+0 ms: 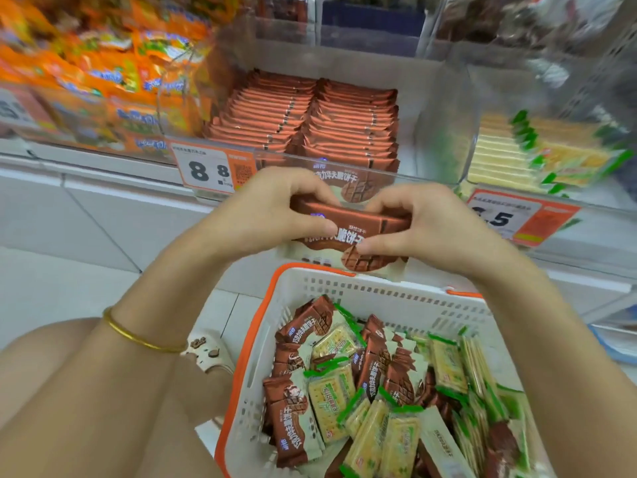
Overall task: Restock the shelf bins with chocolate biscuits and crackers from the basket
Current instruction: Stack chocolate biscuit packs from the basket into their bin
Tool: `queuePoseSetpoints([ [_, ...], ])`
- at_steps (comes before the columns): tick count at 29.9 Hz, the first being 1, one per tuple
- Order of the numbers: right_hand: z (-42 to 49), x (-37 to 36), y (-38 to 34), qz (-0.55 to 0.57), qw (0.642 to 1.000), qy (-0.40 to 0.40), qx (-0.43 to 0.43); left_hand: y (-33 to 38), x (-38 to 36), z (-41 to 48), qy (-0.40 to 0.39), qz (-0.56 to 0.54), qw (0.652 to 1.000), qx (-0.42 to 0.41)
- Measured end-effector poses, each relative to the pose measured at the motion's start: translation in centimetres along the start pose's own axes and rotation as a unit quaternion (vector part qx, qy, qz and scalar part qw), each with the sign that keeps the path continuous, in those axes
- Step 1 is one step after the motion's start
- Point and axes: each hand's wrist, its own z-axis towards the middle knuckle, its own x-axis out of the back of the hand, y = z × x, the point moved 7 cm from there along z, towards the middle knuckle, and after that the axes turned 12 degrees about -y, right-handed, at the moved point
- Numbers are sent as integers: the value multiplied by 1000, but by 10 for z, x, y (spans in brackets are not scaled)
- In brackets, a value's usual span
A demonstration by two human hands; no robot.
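Gripping biscuit packs [350, 220] together, left hand [275, 208] and right hand [427, 219] clamp opposite ends; bin [435, 125] just beyond the fingers, basket [379, 288] beneath the wrists.

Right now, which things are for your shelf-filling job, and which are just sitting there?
For the job: left hand and right hand gripping a chocolate biscuit pack; basket; basket crackers; shelved chocolate biscuits; shelved crackers.
Just there: orange snack bags; price tag; bracelet.
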Motion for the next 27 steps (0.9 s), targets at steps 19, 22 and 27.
queuePoseSetpoints([
  [19, 113, 43, 3, -348, 923, -5, -162, -5, 29, -10, 275, 245, 929, -36],
  [22, 106, 44, -1, -324, 929, -42, -174, 2, 22, -17, 265, 270, 924, -59],
  [27, 36, 31, -31, -173, 977, 126, -12, -29, 0, -24, 147, 293, 945, 3],
])
